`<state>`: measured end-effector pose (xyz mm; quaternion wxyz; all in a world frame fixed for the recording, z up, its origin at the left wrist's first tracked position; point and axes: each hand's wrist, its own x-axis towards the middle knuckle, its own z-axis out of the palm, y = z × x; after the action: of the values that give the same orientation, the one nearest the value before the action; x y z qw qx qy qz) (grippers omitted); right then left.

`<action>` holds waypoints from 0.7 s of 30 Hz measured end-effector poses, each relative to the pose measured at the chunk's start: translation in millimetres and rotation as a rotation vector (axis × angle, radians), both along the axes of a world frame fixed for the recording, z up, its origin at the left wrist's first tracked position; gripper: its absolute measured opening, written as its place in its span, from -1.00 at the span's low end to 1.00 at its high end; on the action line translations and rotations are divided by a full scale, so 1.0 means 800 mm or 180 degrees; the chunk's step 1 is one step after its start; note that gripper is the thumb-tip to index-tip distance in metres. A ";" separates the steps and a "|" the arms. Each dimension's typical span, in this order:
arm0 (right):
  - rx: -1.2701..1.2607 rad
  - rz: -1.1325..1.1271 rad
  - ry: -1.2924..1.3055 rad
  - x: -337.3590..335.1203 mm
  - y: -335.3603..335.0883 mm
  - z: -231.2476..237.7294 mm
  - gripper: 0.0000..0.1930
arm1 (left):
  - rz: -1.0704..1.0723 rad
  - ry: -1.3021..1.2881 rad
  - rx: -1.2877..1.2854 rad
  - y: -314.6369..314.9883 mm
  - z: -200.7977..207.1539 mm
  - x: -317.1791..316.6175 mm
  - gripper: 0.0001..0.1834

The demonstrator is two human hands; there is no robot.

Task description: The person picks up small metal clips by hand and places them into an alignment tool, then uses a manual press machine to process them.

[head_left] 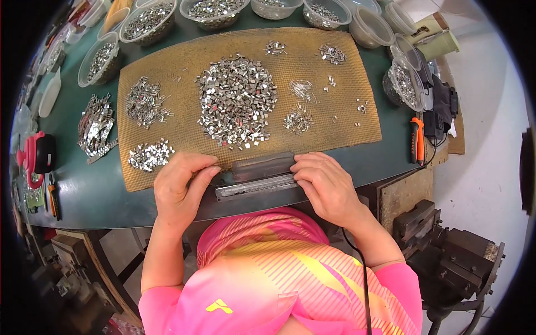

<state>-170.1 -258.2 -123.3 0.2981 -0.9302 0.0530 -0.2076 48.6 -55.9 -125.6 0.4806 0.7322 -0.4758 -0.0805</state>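
At the near edge of a tan textured mat [318, 139] lies a dark rectangular metal bar [262, 167]. Just in front of it sits a long silver grooved metal strip [254, 188]. My right hand [326, 181] has its fingers closed around the right ends of both. To the left of the bar, my left hand [183, 187] has thumb and forefinger pinched together. Whatever they hold, if anything, is too small to make out. A big heap of small metal pieces [237, 100] covers the middle of the mat, and a smaller pile of shiny pieces [151, 155] is close to my left hand.
Clear plastic tubs [148, 25] of metal pieces line the far side. Metal strips [96, 127] are piled left of the mat. Orange-handled pliers [416, 140] lie at the right, a pink-and-black tape dispenser [38, 156] at the left. Dark machinery [452, 251] stands lower right.
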 end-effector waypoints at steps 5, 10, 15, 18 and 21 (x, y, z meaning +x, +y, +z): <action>0.0008 -0.0023 -0.0073 -0.001 0.001 -0.002 -0.80 | -0.0020 -0.0070 -0.0012 0.001 -0.003 -0.003 -0.79; 0.0104 -0.0099 -0.0063 0.000 0.001 -0.003 -0.82 | 0.0028 0.0055 0.0102 0.002 -0.008 -0.002 -0.66; -0.0366 -0.0104 -0.0003 0.000 0.002 0.002 -0.82 | 0.0203 0.0407 0.0104 0.004 -0.014 -0.009 -0.58; -0.0611 -0.0190 -0.0044 -0.002 0.010 0.006 -0.83 | 0.0206 0.0301 0.0143 0.006 -0.015 -0.008 -0.56; -0.0713 -0.0122 0.0028 -0.005 0.011 0.010 -0.81 | 0.0223 0.0009 0.0234 0.004 -0.010 -0.010 -0.64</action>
<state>-173.9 -249.5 -114.9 0.1880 -0.9574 0.0485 -0.2138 40.6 -53.0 -133.3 0.4566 0.7655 -0.4459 -0.0821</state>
